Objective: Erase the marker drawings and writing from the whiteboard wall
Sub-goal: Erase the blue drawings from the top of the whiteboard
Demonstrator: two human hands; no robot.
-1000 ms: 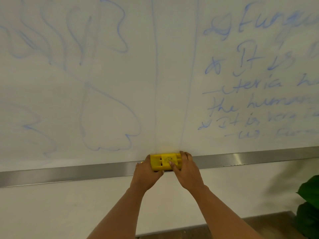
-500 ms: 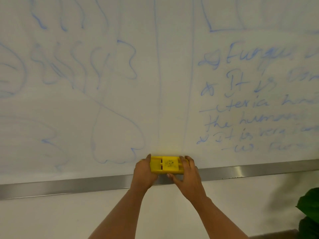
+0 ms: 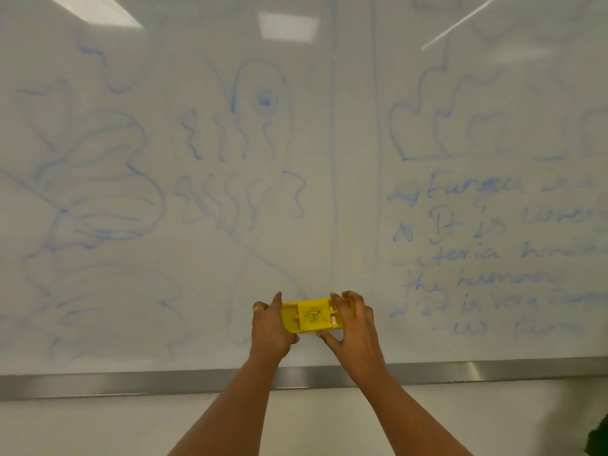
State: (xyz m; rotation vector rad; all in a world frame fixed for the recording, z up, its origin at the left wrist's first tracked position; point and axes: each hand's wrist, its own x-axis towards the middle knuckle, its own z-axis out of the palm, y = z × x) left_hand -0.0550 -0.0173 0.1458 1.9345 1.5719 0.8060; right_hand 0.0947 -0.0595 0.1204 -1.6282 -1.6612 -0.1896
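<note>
I see left hand (image 3: 271,327) and right hand (image 3: 353,327) gripping yellow eraser (image 3: 312,315) flat against whiteboard (image 3: 312,159), lower centre of frame; blue marker drawings (image 3: 108,199) faint.

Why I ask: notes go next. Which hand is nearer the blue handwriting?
Right. The right hand holds the yellow eraser left of the handwriting; the left hand, its farther end.

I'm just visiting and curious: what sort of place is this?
Probably a classroom or meeting room: a wall-sized whiteboard with a metal rail, blue handwritten notes and drawings on it, a yellow eraser held against it.
</note>
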